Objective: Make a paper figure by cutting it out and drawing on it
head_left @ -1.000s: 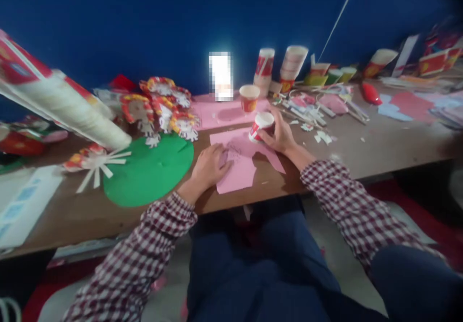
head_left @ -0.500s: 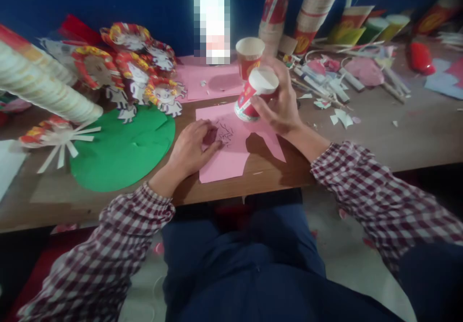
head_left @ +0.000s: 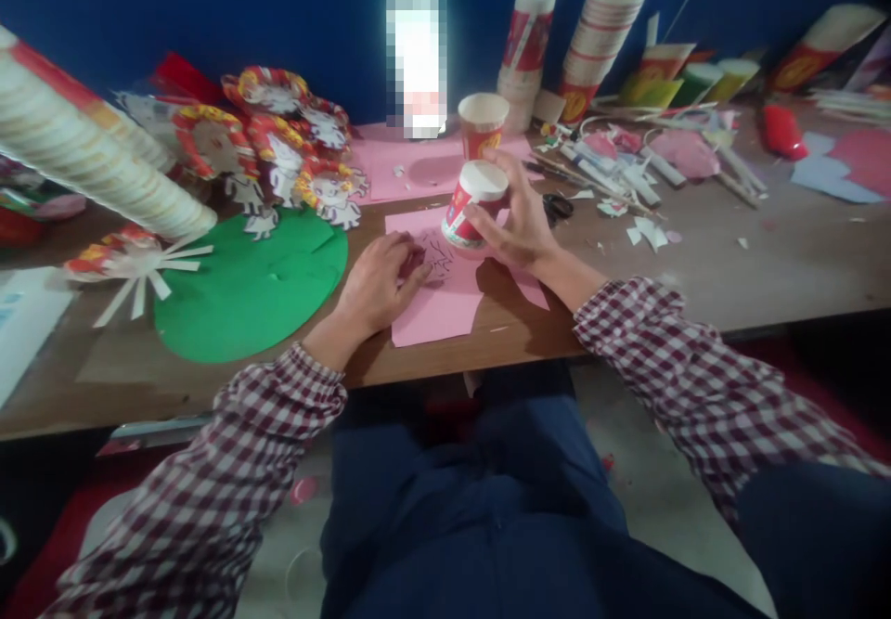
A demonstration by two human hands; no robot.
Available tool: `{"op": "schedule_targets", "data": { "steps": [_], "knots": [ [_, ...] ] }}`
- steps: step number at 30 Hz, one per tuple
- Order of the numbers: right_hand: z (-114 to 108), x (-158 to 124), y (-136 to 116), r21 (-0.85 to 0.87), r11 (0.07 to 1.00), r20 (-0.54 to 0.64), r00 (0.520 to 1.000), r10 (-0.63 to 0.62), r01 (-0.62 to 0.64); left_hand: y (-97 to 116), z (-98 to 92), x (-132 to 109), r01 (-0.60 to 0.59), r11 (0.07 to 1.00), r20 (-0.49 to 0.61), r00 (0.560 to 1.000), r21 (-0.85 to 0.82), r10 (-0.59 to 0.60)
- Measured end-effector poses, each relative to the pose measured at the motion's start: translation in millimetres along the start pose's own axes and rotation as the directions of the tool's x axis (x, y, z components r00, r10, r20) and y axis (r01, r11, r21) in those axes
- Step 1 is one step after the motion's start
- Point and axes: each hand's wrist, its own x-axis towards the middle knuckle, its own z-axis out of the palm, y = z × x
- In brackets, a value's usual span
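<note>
My right hand (head_left: 519, 220) is wrapped round a red and white paper cup (head_left: 474, 209), with its pale round end facing up. The cup is over or on a pink paper sheet (head_left: 435, 317); whether it touches the sheet is hard to tell. Black pen strokes mark the sheet, and a piece is cut out of its lower right. On the sheet's left part rests my left hand (head_left: 385, 280), fingers loosely bent and thumb apart, holding nothing visible. Just behind the held cup stands another paper cup (head_left: 483, 132), its mouth upward.
Left lie a green paper disc (head_left: 243, 299), several paper dolls with red-yellow rings (head_left: 278, 150) and a long leaning cup stack (head_left: 104, 146). Behind are more cup stacks (head_left: 602, 39) and a pixelated bright patch. Right are markers (head_left: 619, 174), scissors (head_left: 559, 208), paper scraps (head_left: 651, 229) and a red object (head_left: 783, 132).
The view has shifted slightly. My right hand has brought the cup a little left and nearer to the marked part of the pink sheet. My left hand stays on the sheet.
</note>
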Motion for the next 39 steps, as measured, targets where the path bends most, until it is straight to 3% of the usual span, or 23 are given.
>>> {"op": "schedule_targets", "data": {
  "steps": [6,10,12,14,15,18,22,26,29,33,39],
  "knots": [
    [13,6,-3,0.161,0.981,-0.124,0.984,0.130,-0.110,5,-1.0,-1,-0.021,0.999,-0.030,0.999,0.034,0.022],
    [16,4,-12,0.296,0.934,-0.111,0.964,0.240,-0.199,7,-7.9,-5,-0.002,1.000,-0.087,0.996,0.013,0.003],
    [16,4,-14,0.365,0.897,-0.124,0.942,0.313,-0.250,8,-12.5,-5,0.041,0.993,-0.111,0.992,-0.114,-0.053],
    [15,5,-14,0.468,0.829,-0.097,0.915,0.392,-0.306,9,-14.4,-1,0.130,0.918,-0.136,0.972,-0.376,-0.193],
    [15,6,-14,0.508,0.797,-0.088,0.902,0.424,-0.325,10,-13.6,4,0.133,0.899,-0.153,0.965,-0.418,-0.214],
    [14,9,-10,0.524,0.797,-0.117,0.901,0.417,-0.301,17,-5.0,25,0.133,0.844,-0.202,0.941,-0.519,-0.273],
    [13,8,-4,0.526,0.797,-0.136,0.896,0.423,-0.296,28,9.3,49,0.139,0.686,-0.155,0.925,-0.714,-0.347],
    [14,5,-5,0.527,0.795,-0.124,0.899,0.421,-0.300,27,12.2,53,0.137,0.528,-0.086,0.923,-0.838,-0.376],
    [14,3,-12,0.527,0.798,-0.055,0.925,0.376,-0.293,23,10.9,48,0.141,0.461,-0.060,0.917,-0.876,-0.395],
    [14,1,-19,0.548,0.779,0.043,0.940,0.338,-0.305,22,11.8,44,0.121,0.445,-0.081,0.909,-0.888,-0.408],
    [11,-1,-24,0.552,0.763,0.053,0.928,0.370,-0.336,28,13.1,41,0.084,0.525,-0.132,0.923,-0.847,-0.362]
  ]
}}
